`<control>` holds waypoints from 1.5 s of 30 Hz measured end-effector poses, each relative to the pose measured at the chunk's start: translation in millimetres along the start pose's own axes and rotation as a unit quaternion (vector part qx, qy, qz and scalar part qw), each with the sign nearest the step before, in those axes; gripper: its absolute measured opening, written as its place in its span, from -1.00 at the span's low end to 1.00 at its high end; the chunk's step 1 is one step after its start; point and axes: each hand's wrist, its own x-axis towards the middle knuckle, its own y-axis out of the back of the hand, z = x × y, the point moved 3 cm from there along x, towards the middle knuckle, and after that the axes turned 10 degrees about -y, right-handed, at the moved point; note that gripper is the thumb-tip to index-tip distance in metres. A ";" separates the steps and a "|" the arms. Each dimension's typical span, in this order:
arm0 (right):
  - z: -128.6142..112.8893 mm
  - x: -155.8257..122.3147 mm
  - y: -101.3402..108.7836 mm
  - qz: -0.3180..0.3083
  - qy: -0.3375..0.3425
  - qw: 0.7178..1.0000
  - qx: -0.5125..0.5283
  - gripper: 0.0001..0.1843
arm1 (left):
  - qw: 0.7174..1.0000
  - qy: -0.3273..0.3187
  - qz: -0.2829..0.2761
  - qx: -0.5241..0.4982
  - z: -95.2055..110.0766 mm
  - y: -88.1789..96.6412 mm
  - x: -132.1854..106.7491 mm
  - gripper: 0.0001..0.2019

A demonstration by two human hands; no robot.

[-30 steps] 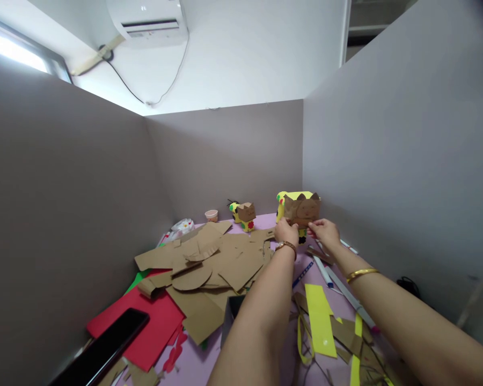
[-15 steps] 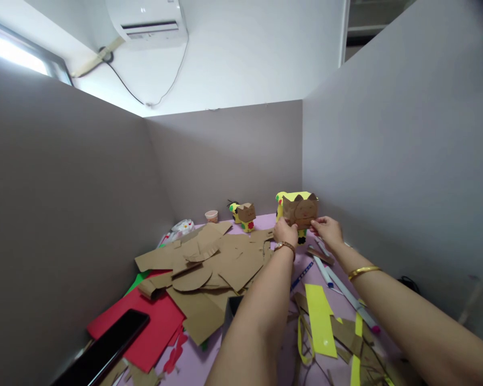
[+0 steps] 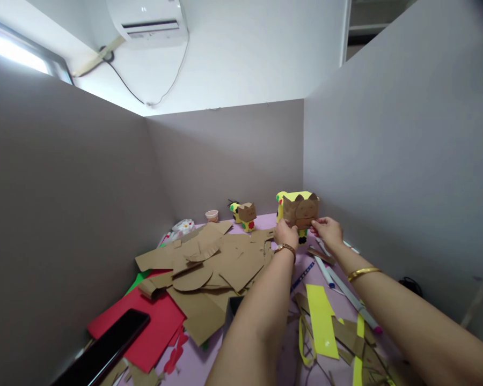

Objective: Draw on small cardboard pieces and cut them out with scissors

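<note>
At the far right of the table, a brown cardboard face (image 3: 301, 210) with pointed ears and drawn features stands against a yellow spotted paper figure (image 3: 300, 195). My left hand (image 3: 285, 233) pinches the face's lower left edge. The fingers of my right hand (image 3: 328, 230) close on its lower right corner. Part of the figure's body shows below the face, between my hands. A smaller spotted figure (image 3: 247, 217) with a similar cardboard head stands to the left, apart from both hands.
Cardboard pieces (image 3: 221, 262) lie heaped in the middle, over red paper (image 3: 156, 321). A black phone (image 3: 104, 348) rests at front left. Markers (image 3: 352, 297), a blue pen (image 3: 301, 276) and a yellow paper strip (image 3: 322, 321) lie at right. A paper cup (image 3: 211, 216) stands at the back.
</note>
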 end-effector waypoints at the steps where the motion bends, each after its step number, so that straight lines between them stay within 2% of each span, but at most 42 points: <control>1: -0.6 -1.4 0.3 -0.002 -0.002 1.000 -0.001 -0.69 | 1.000 0.002 -0.001 -0.002 -0.1 0.6 -0.7 -0.75; 7: -5.0 -20.2 6.5 -0.044 -0.011 0.999 -0.016 -0.70 | 0.999 0.015 -0.023 -0.031 -2.7 8.8 -3.2 -0.74; 10: -7.4 -39.5 12.1 -0.081 -0.010 0.996 -0.026 -0.71 | 0.996 0.019 -0.047 -0.067 -1.1 17.1 -6.2 -0.73; 13: -11.2 -67.0 18.4 -0.120 0.002 0.992 -0.041 -0.72 | 0.988 0.016 -0.086 -0.123 8.9 31.7 -17.6 -0.72; 17: -21.7 -116.6 28.0 -0.169 0.041 0.982 -0.074 -0.75 | 0.963 0.003 -0.169 -0.209 28.8 61.0 -54.3 -0.76; 20: -32.5 -160.7 38.2 -0.204 0.087 0.969 -0.113 -0.79 | 0.939 -0.002 -0.234 -0.253 36.2 83.4 -96.6 -0.88; 23: -39.5 -207.1 56.8 -0.214 0.136 0.953 -0.164 -0.84 | 0.919 0.010 -0.258 -0.298 33.6 104.6 -144.4 -0.83; 26: -35.6 -258.3 85.1 -0.194 0.177 0.938 -0.228 -0.88 | 0.907 0.041 -0.237 -0.345 26.1 128.5 -192.9 -0.85; 29: -15.2 -316.6 112.3 -0.196 0.188 0.911 -0.310 -0.82 | 0.901 0.080 -0.203 -0.374 16.9 152.9 -241.2 -0.82; 31: 5.1 -353.8 124.0 -0.209 0.184 0.893 -0.353 -0.74 | 0.895 0.101 -0.182 -0.394 9.7 164.3 -272.9 -0.78; 33: 25.4 -383.7 128.5 -0.221 0.188 0.874 -0.389 -0.58 | 0.873 0.156 -0.131 -0.442 -0.8 169.5 -303.3 -0.75; 34: 34.7 -394.6 128.3 -0.219 0.195 0.853 -0.433 -0.46 | 0.863 0.180 -0.109 -0.459 -6.1 169.6 -317.6 -0.74; 36: 49.0 -407.3 126.0 -0.203 0.196 0.814 -0.508 -0.32 | 0.845 0.222 -0.072 -0.482 -15.2 166.4 -343.6 -0.68; 38: 56.4 -411.5 123.3 -0.178 0.194 0.797 -0.544 -0.29 | 0.829 0.242 -0.057 -0.500 -19.7 161.6 -365.1 -0.64; 42: 62.3 -413.5 120.0 -0.146 0.197 0.802 -0.545 -0.32 | 0.800 0.253 -0.052 -0.542 -17.1 159.4 -392.8 -0.59; 45: 69.2 -415.1 120.1 -0.146 0.203 0.816 -0.522 -0.35 | 0.798 0.239 -0.065 -0.550 -13.2 163.1 -402.8 -0.56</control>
